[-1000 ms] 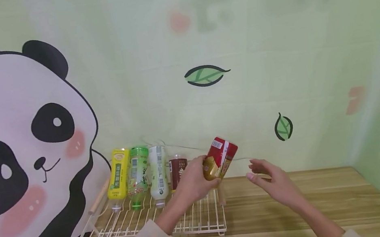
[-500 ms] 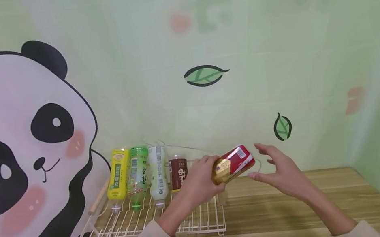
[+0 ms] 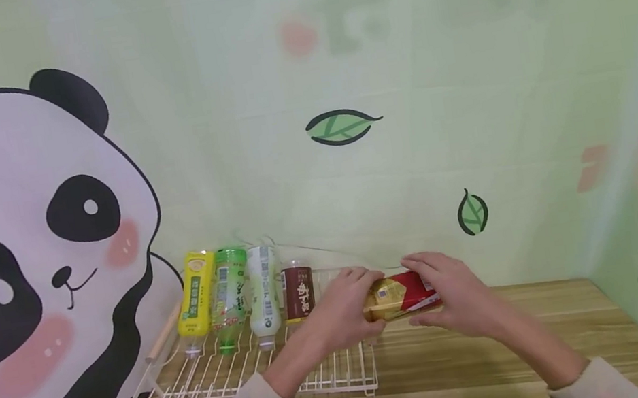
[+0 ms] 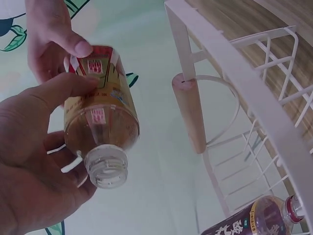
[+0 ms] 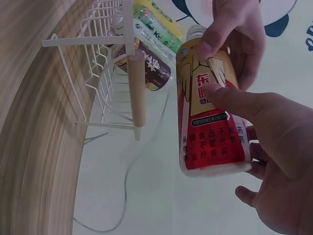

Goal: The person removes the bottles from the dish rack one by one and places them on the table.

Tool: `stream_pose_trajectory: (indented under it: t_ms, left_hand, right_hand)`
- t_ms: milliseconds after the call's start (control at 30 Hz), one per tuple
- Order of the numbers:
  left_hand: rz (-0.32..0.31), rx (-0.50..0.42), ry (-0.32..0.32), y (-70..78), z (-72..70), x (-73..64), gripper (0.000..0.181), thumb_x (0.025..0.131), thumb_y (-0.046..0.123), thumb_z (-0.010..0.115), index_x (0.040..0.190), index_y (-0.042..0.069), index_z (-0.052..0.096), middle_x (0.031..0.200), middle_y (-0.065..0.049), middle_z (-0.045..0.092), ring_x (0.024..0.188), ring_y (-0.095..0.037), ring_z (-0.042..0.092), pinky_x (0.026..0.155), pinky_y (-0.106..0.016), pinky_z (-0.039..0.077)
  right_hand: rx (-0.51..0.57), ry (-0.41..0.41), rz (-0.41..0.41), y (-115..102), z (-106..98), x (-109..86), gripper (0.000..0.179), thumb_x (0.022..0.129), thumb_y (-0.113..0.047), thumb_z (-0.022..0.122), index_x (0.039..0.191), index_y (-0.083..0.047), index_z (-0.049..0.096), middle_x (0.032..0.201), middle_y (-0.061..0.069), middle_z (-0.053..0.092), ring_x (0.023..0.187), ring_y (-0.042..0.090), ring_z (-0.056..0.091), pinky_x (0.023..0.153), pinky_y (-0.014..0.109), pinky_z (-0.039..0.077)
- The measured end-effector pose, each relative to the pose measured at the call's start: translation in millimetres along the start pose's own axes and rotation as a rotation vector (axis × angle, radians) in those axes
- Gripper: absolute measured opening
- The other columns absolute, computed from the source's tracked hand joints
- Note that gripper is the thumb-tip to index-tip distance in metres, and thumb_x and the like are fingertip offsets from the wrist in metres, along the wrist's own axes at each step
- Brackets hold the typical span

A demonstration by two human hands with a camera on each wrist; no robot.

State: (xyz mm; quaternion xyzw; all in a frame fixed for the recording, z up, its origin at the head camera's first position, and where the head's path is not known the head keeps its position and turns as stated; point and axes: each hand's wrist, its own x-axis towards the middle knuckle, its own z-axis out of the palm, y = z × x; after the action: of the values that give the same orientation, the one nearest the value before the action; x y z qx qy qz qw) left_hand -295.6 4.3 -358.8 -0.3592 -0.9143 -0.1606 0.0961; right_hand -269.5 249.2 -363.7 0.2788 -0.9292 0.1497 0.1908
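On my head feed the bottle, clear plastic with a red-and-gold label (image 3: pixel 398 294), lies nearly level between the person's two hands, raised above the wood-grain table (image 3: pixel 539 345) near the right end of the white wire rack with wooden rods (image 4: pixel 247 68). The left hand (image 3: pixel 338 309) holds its gold neck half, thumb below and fingers over the top. The right hand (image 3: pixel 459 291) grips the red base half in the same manner, so both grips are closed to the bottle's own width.

The left wrist view gives me the clear threaded neck (image 4: pixel 106 166), which the left hand covers in the head view. From the right wrist I get the label's large red characters, with the right thumb pressed across them and the left thumb laid near the neck. Only the head view sets out the full row on the rack for me: a yellow bottle (image 3: pixel 196 296), a green-tinted clear bottle (image 3: pixel 230 291), a whitish bottle (image 3: pixel 263 290) and a maroon-labelled bottle (image 3: pixel 298 291).

I see both forearms, in pale sleeves, rise from the lower edge and converge on the bottle, the left one crossing in front of the rack.
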Motion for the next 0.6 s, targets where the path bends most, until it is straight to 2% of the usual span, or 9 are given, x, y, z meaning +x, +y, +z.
stream_pose_trajectory:
  t_ms: [200,367,600]
  left_hand:
    - [0.044,0.016,-0.023,0.4,2.1,-1.0,0.077,0.085,0.033,0.09,0.151,0.013,0.055,0.138,0.001,0.064,0.117,-0.014,0.053,0.093,-0.026,0.053]
    - [0.066,0.022,-0.024,1.1,3.2,-1.3,0.077,0.085,0.033,0.09,0.15,0.012,0.056,0.136,0.001,0.064,0.117,-0.014,0.054,0.095,-0.026,0.053]
    - [0.086,0.048,-0.019,2.0,3.3,-2.3,0.075,0.086,0.035,0.09,0.149,0.012,0.056,0.136,0.001,0.065,0.117,-0.014,0.054,0.096,-0.026,0.053]
  right_hand:
    - [-0.053,-0.006,-0.046,-3.7,6.2,0.6,0.079,0.076,-0.03,0.098,0.14,-0.001,0.062,0.134,0.011,0.066,0.126,0.035,0.058,0.107,0.061,0.048]
    - [-0.067,-0.031,-0.052,-4.7,8.2,0.4,0.073,0.078,-0.029,0.097,0.138,-0.003,0.063,0.128,0.007,0.068,0.12,0.029,0.06,0.105,0.057,0.05]
    - [-0.078,-0.052,-0.049,-5.3,8.6,-0.2,0.069,0.08,-0.031,0.095,0.136,-0.005,0.064,0.127,0.005,0.067,0.115,0.025,0.06,0.096,0.05,0.055]
